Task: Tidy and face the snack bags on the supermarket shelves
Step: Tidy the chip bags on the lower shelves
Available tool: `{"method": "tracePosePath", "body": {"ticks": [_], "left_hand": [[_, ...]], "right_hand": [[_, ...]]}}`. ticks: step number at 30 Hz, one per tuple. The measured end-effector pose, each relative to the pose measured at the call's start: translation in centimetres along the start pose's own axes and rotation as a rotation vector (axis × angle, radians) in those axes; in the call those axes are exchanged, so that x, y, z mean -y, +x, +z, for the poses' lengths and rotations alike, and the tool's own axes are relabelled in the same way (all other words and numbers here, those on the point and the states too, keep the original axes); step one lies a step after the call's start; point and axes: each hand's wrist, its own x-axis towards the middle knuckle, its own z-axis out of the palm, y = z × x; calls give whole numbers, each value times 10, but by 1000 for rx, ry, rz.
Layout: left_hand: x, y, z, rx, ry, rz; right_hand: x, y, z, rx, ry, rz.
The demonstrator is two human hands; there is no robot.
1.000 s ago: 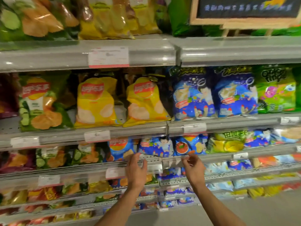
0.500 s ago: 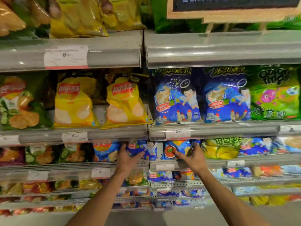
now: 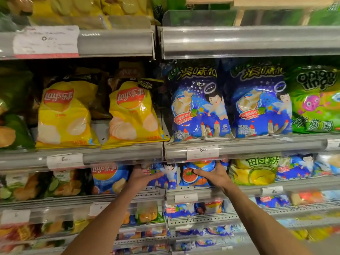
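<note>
I am facing the third shelf down, at frame centre. My left hand (image 3: 141, 176) rests flat on a small blue angel bag (image 3: 165, 176); my right hand (image 3: 214, 175) curls round the blue tomato bag (image 3: 191, 178) beside it. Next, I judge, both need pulling forward and upright. Above, yellow bags (image 3: 63, 115) read "Lay's"; price tags (image 3: 202, 152) show "6".
</note>
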Motion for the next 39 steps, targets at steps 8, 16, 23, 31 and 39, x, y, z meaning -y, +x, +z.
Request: {"method": "tracePosePath", "body": {"ticks": [8, 16, 23, 31, 39], "left_hand": [[-7, -10, -3, -60, 7, -30], [-21, -24, -2, -111, -32, -39], [-22, -31, 16, -145, 41, -83], [-28, -42, 59, -180, 17, -34], [-50, -56, 116, -169, -26, -52]], "right_hand": [[7, -16, 5, -214, -30, -21], [25, -42, -9, -292, -78, -65], [-3, -93, -21, -200, 29, -103], [-30, -135, -38, -62, 63, -65], [-60, -157, -98, -87, 111, -3]]}}
